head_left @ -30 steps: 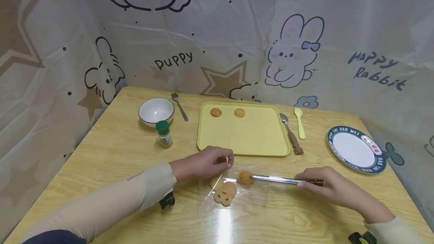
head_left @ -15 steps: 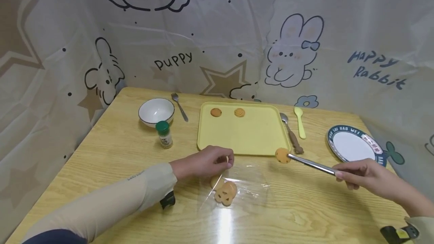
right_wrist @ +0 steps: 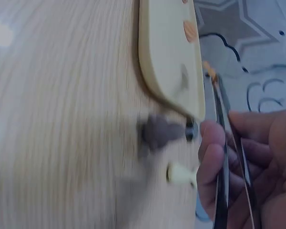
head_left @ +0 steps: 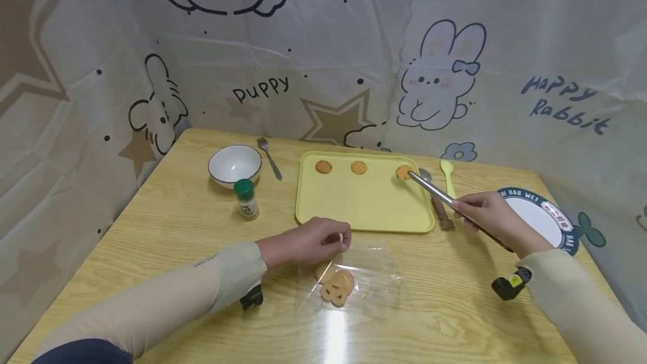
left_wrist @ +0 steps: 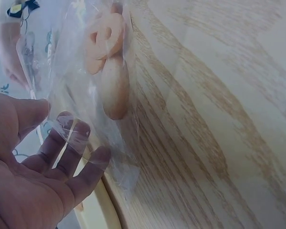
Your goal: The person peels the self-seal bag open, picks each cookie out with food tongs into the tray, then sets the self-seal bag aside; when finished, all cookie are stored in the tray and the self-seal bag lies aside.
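Note:
My right hand (head_left: 492, 218) grips metal tongs (right_wrist: 222, 157), whose tips pinch a round orange-brown cookie (head_left: 404, 172). In the right wrist view the cookie is up above the surface of the yellow tray (head_left: 364, 201), near its far right corner. Two other cookies lie along the tray's back: a smooth one (head_left: 323, 167) and a swirled one (head_left: 359, 167). My left hand (head_left: 308, 240) holds the edge of a clear plastic bag (left_wrist: 86, 90) between thumb and fingers, some fingertips showing through the film. Several cookies (head_left: 337, 287) are inside the bag, which lies on the table.
A white bowl (head_left: 235, 165), a green-capped shaker (head_left: 246, 200) and a fork (head_left: 270, 159) stand or lie left of the tray. Right of it are a brown-handled spoon (head_left: 442, 215), a yellow spoon (head_left: 447, 176) and a rimmed plate (head_left: 536, 221), partly behind my right hand.
The tongs and cookie have moved from over the bag, out to the right, then up over the tray's far right corner. My left hand stays at the bag.

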Motion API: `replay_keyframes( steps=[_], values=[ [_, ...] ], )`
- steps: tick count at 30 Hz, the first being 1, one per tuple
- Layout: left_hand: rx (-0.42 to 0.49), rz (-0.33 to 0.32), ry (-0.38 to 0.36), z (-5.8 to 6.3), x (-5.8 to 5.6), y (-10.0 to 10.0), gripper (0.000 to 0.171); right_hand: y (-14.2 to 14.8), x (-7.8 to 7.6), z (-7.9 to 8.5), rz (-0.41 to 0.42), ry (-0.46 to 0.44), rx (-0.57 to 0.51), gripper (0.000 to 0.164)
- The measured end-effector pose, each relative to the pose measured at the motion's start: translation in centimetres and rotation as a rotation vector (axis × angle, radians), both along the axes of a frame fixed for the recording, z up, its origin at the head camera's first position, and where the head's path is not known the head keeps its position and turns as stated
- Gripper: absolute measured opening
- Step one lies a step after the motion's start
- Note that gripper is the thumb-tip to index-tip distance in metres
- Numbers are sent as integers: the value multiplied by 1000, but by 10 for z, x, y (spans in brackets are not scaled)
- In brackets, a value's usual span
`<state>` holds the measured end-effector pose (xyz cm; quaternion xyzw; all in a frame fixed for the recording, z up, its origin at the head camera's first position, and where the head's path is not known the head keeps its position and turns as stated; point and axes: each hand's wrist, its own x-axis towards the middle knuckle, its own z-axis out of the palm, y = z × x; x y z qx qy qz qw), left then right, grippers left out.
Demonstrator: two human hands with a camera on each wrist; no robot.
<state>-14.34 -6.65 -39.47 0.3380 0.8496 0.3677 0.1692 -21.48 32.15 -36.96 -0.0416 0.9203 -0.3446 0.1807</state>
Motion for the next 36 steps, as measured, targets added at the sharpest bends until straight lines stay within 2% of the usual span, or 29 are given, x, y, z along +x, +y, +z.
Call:
replay_keyframes(
  steps=[7,18,24,32,36],
  values=[
    [-2,0,0,0,-1,1,7,-34,-16,-4,-8,-56,-19,41],
    [-4,2,1,0,0,0,8,-55,-24,-1,-25,-60,28,37],
    [0,2,-8,0,0,-1,7,-58,-26,-2,1,13,112,35],
    [8,-9,-1,-1,0,0,7,-67,-20,5,96,205,302,33],
    [9,-12,5,-1,-1,0,7,-69,-18,6,102,236,341,31]
  ],
)
